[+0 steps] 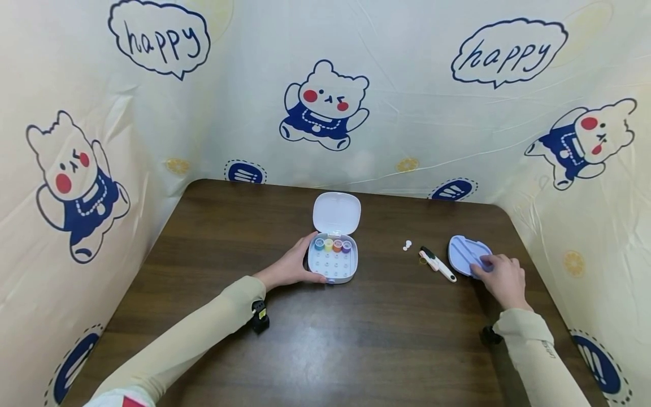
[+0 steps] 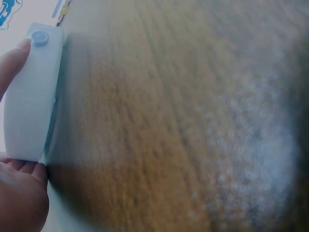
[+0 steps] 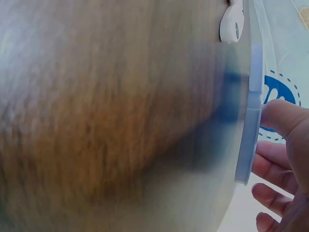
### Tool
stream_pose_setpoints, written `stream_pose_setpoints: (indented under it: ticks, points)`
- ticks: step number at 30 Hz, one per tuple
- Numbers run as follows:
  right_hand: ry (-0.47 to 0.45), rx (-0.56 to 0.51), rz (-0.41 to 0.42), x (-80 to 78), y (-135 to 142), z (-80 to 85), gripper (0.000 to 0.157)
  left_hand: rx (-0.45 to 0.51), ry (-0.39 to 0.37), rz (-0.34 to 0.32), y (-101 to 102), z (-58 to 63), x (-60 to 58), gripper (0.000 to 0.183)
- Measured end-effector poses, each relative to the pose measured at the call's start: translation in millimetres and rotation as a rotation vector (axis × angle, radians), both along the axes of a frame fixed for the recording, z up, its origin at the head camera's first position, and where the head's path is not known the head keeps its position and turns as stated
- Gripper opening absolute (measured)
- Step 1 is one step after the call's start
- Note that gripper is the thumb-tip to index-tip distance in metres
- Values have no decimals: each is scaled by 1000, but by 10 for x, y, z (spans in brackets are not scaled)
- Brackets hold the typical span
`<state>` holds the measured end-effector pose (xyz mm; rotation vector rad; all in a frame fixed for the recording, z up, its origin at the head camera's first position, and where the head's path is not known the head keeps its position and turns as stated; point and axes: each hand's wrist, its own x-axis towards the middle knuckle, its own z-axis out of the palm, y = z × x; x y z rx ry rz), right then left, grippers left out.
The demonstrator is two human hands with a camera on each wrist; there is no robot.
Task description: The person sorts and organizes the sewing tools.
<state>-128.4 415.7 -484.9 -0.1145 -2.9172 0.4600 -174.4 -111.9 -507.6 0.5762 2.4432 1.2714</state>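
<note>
A white sewing case (image 1: 333,258) stands on the table with its lid (image 1: 337,213) raised at the back. Several coloured thread spools (image 1: 328,245) line its back row, with bare pegs in front of them. My left hand (image 1: 291,264) grips the case from its left side, thumb at the front beside the round latch button (image 2: 40,38) and fingers round the back corner. Over at the right, a light-blue flat tray (image 1: 461,254) lies on the table. My right hand (image 1: 505,280) holds it by its right edge, thumb on top.
Left of the tray lies a slim white tool (image 1: 442,268) with a dark end. Small white pieces (image 1: 407,245) lie beyond it. A printed cloth (image 1: 407,113) hangs around the back and sides of the table.
</note>
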Motion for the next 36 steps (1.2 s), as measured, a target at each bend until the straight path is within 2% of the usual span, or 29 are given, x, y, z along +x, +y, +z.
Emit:
stream_pose_setpoints:
  ticks: [11, 22, 36]
  points:
    - [59, -4, 21, 12, -119, 69, 42, 5, -7, 1, 4, 28, 21, 123]
    - [20, -16, 40, -4, -271, 122, 44, 11, -13, 6, 7, 22, 7, 123]
    - [38, -22, 86, 18, -512, 160, 43, 9, -14, 6, 6, 40, 18, 123]
